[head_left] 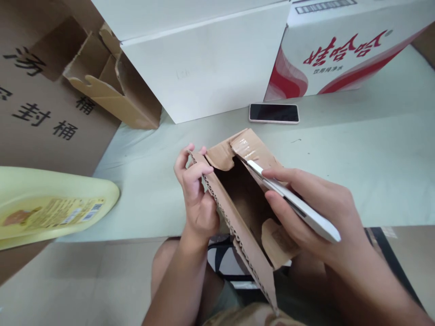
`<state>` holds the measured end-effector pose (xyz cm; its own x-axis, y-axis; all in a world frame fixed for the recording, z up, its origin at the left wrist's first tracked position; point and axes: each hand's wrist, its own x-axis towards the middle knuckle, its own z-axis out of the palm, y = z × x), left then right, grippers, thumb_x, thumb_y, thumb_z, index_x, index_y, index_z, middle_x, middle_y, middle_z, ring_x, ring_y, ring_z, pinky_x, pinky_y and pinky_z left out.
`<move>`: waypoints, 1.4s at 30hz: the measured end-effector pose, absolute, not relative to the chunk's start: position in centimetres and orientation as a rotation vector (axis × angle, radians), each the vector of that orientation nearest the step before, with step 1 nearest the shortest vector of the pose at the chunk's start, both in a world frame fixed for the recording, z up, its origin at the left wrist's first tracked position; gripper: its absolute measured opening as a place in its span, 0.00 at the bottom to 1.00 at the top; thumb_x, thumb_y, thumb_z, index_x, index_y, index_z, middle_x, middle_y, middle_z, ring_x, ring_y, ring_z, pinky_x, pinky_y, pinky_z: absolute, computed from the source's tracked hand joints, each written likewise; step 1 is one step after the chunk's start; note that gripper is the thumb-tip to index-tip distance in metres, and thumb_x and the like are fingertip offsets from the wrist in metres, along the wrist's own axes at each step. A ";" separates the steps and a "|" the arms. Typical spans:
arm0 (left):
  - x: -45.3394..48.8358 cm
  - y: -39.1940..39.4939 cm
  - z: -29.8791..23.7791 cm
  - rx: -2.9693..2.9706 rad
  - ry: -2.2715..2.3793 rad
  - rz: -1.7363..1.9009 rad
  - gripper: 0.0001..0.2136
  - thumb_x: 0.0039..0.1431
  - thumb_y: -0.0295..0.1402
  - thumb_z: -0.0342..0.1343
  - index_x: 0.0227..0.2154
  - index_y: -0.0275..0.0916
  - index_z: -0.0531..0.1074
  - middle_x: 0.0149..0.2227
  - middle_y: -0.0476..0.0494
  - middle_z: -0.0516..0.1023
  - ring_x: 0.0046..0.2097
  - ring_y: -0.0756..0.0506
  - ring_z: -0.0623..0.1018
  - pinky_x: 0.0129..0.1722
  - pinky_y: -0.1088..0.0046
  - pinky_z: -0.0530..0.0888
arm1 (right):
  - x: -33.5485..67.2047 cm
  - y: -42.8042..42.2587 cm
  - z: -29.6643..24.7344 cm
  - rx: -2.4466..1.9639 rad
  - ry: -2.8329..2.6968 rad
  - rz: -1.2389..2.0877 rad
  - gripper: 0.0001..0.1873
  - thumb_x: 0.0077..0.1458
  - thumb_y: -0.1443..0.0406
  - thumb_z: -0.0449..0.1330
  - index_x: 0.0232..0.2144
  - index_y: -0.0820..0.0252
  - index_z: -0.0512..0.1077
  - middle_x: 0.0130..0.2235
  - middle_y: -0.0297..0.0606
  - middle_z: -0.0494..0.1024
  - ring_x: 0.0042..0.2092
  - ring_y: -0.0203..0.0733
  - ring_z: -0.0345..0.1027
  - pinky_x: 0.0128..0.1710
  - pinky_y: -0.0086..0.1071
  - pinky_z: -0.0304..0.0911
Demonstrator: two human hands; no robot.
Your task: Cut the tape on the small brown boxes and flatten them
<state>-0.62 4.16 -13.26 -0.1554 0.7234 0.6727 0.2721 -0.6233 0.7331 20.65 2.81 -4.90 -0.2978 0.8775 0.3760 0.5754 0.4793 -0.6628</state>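
A small brown cardboard box (244, 203) stands open in front of me, with taped flaps at its far end. My left hand (197, 194) pinches the box's left corrugated wall, fingers curled over the edge. My right hand (312, 213) is closed on a slim white utility knife (295, 203). Its tip rests against the box's right flap near the tape.
A phone (273, 113) lies face up on the pale table (374, 149) beyond the box. A white carton (204, 59) and a red-and-white carton (340, 50) stand at the back. A brown printed box (41, 90) and a yellow bottle (50, 203) are at the left.
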 end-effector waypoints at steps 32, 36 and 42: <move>-1.0 4.3 -13.2 1.684 1.146 1.793 0.11 0.68 0.43 0.57 0.51 0.54 0.71 0.62 0.44 0.68 0.68 0.36 0.70 0.67 0.48 0.69 | 21.6 3.0 -5.0 -1.218 -1.604 0.842 0.11 0.69 0.57 0.60 0.48 0.54 0.77 0.32 0.34 0.82 0.24 0.36 0.70 0.22 0.30 0.67; -1.4 4.5 -12.6 1.352 1.092 1.831 0.08 0.66 0.41 0.57 0.45 0.50 0.72 0.63 0.47 0.72 0.66 0.37 0.74 0.66 0.52 0.71 | 22.5 3.8 -5.7 -1.133 -1.402 0.873 0.18 0.70 0.51 0.57 0.55 0.51 0.73 0.47 0.43 0.82 0.23 0.36 0.68 0.19 0.34 0.64; -3.9 6.4 -12.1 1.144 1.041 1.878 0.09 0.64 0.44 0.55 0.34 0.46 0.69 0.42 0.49 0.80 0.48 0.44 0.81 0.49 0.64 0.80 | 25.0 6.4 -8.3 -1.387 -1.465 0.510 0.16 0.71 0.52 0.57 0.54 0.52 0.71 0.35 0.37 0.80 0.23 0.38 0.67 0.23 0.33 0.61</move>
<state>-3.87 6.37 -12.13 -0.3701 0.8565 0.3598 -0.1486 -0.4369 0.8872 25.01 6.40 -8.26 0.1729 0.9123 0.3712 0.4846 0.2493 -0.8384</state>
